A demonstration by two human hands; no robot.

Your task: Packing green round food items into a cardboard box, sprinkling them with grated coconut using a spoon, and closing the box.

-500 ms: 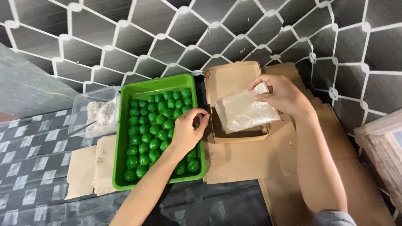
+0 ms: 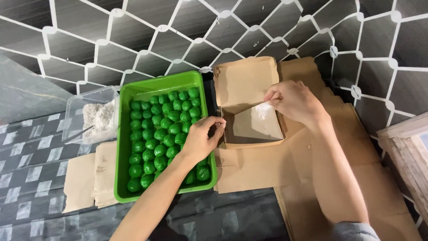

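An open brown cardboard box (image 2: 243, 82) stands right of a green tray (image 2: 147, 88) filled with several rows of small green balls (image 2: 158, 134). My left hand (image 2: 200, 138) reaches across the tray's right rim, and its fingertips pinch the box's left wall. My right hand (image 2: 292, 101) is over the box's right side, pinching the corner of a translucent liner sheet (image 2: 256, 122) that lies slanted inside the box.
A clear plastic container (image 2: 89, 117) of white shreds sits left of the tray. Brown paper sheets (image 2: 91, 176) lie at the front left. Flattened brown cardboard (image 2: 303, 187) spreads under the box and to the right. A wooden frame (image 2: 408, 151) is at the right edge.
The liner sheet, held above the box before, now lies down inside it. My left hand has moved from over the balls to the box's left wall.
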